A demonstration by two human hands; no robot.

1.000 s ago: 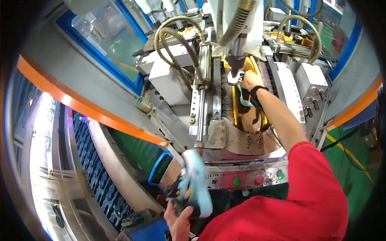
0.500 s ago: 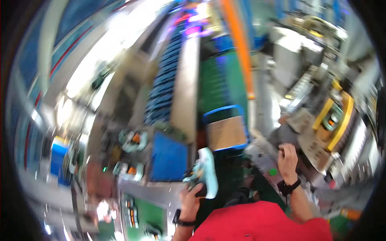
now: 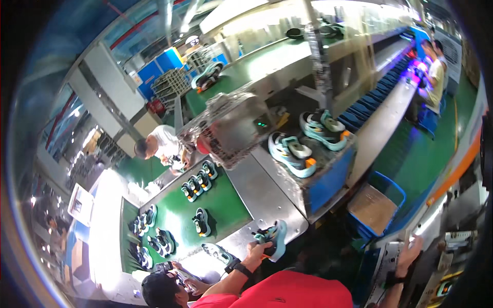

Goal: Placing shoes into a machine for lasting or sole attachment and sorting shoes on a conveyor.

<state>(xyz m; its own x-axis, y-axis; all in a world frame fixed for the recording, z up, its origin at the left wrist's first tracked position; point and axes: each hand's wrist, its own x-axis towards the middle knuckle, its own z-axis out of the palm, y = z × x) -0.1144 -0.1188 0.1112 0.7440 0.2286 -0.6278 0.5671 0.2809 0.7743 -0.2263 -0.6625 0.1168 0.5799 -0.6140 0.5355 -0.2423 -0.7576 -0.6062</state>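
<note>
My left hand (image 3: 254, 255) grips a sneaker (image 3: 278, 240) with a pale mint sole and dark upper, held over the corner of a metal table (image 3: 267, 197). Its fingers are wrapped round the shoe. Off to the right, my right hand (image 3: 408, 252) is empty, fingers stretched out, beside the edge of a machine (image 3: 382, 267). Just left of my left hand, another mint sneaker (image 3: 218, 252) lies on the table edge. Several similar shoes stand on the green conveyor belt (image 3: 177, 205). One dark sneaker (image 3: 202, 222) is apart from the others there.
Two sneakers (image 3: 291, 155) sit on a blue-sided stand (image 3: 328, 187). A blue-framed stool (image 3: 375, 208) is ahead on the right. A co-worker in a dark cap (image 3: 159, 290) is close on my left; a co-worker in white (image 3: 167, 143) is across the belt. A metal post (image 3: 321, 66) rises behind the stand.
The view has swung left, bringing the green belt and its shoes into sight. My left hand still holds the sneaker, now at the metal table; my right hand is farther toward the right edge.
</note>
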